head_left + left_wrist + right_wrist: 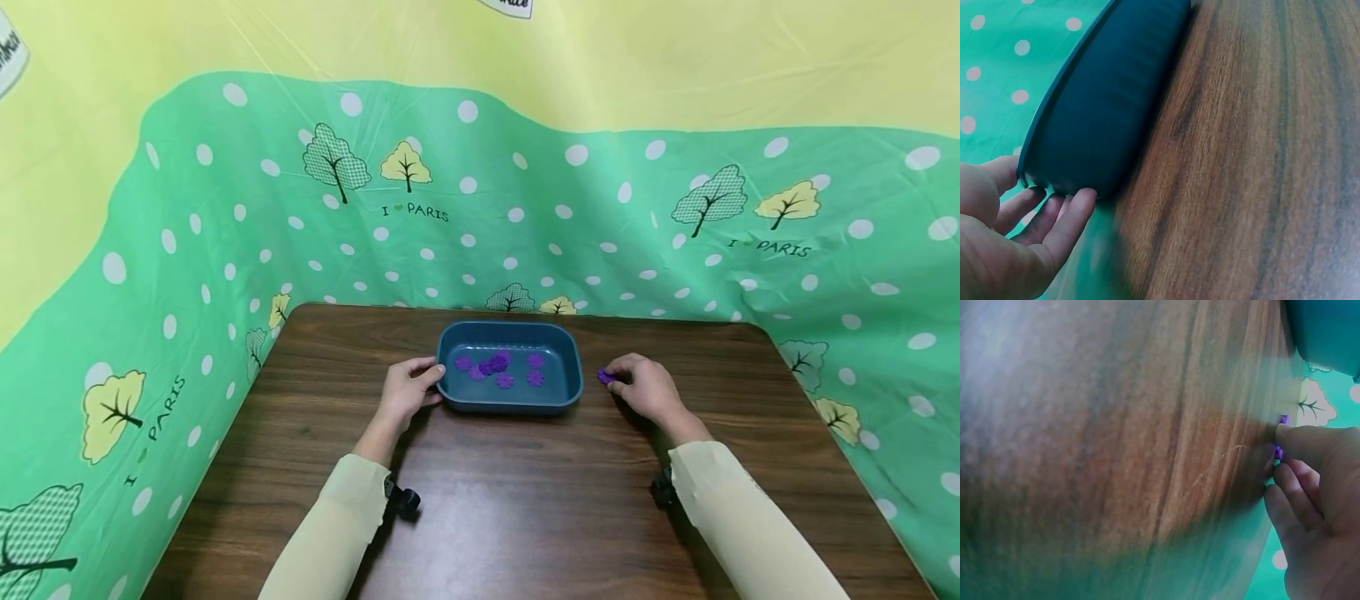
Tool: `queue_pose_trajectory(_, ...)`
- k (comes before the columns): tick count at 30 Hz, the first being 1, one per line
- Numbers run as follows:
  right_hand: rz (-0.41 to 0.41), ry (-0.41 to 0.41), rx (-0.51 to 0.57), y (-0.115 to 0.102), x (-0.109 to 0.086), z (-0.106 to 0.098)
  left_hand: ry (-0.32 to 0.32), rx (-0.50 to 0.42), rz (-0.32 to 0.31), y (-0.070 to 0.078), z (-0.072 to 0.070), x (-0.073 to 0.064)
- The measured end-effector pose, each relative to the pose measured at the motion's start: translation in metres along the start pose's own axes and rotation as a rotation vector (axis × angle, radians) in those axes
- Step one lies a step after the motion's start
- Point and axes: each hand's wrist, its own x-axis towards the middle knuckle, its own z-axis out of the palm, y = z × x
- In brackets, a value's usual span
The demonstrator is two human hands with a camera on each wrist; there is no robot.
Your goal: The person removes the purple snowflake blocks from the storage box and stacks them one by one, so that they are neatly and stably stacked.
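Note:
A dark blue rectangular tub [510,408] stands near the back of the table, holding several purple flower-shaped pieces [505,381], some overlapping in the middle. At its left end my left hand [407,387] grips the wall, thumb over the rim and fingers against the outside. The left wrist view shows those fingertips against the tub's outer wall [1097,100]. To the right of the tub, my right hand [648,387] pinches a purple flower-shaped piece [605,377] between thumb and fingers, low over the wood. In the right wrist view the thumb partly hides this piece [1279,452].
The brown wood-grain table [517,517] runs back to a green and yellow printed cloth [420,267], which hangs behind it and along both sides. A black wrist camera [406,504] sits under the left sleeve, another [663,489] under the right.

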Motion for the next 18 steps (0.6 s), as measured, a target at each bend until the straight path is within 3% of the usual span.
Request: queue_pose_trajectory(18, 0.005, -0.001, 0.002, -0.0008, -0.0009, -0.0002, 0.005, 0.003, 0.003, -0.0003, 0.0006, 0.0003)
